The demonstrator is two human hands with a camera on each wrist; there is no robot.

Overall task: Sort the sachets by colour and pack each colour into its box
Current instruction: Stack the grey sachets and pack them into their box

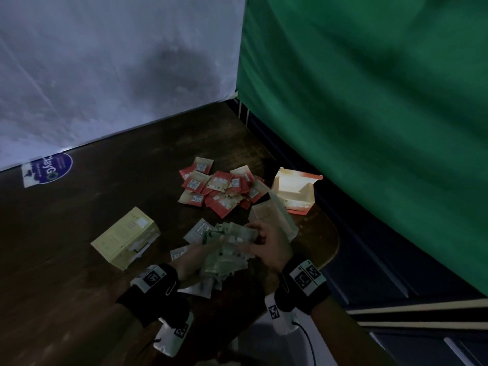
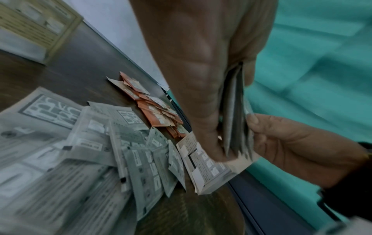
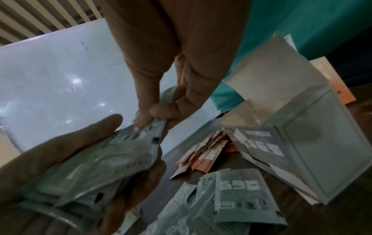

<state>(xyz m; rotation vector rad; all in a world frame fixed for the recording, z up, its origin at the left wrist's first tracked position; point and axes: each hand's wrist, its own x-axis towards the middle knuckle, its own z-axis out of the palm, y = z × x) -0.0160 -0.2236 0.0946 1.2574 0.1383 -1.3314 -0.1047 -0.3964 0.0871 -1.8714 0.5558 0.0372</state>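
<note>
Both hands grip one stack of green sachets [image 1: 227, 244] above the table [image 1: 79, 233]: left hand [image 1: 192, 262] cradles it, right hand [image 1: 269, 247] pinches its edge. Risk: the thin, slick foil packets could fan out and slip, likely mixing with the red sachets [image 1: 219, 188] nearby. The green box [image 3: 302, 143], flat-sided card, stands open just beside.

We see a stack of green sachets [image 1: 228, 241] held over loose green ones [image 2: 138, 160]; red sachets [image 1: 219, 190] heaped behind, open red box [image 1: 295, 191] right, pale green box [image 3: 306, 143] open, yellow box [image 1: 125, 237] left.
</note>
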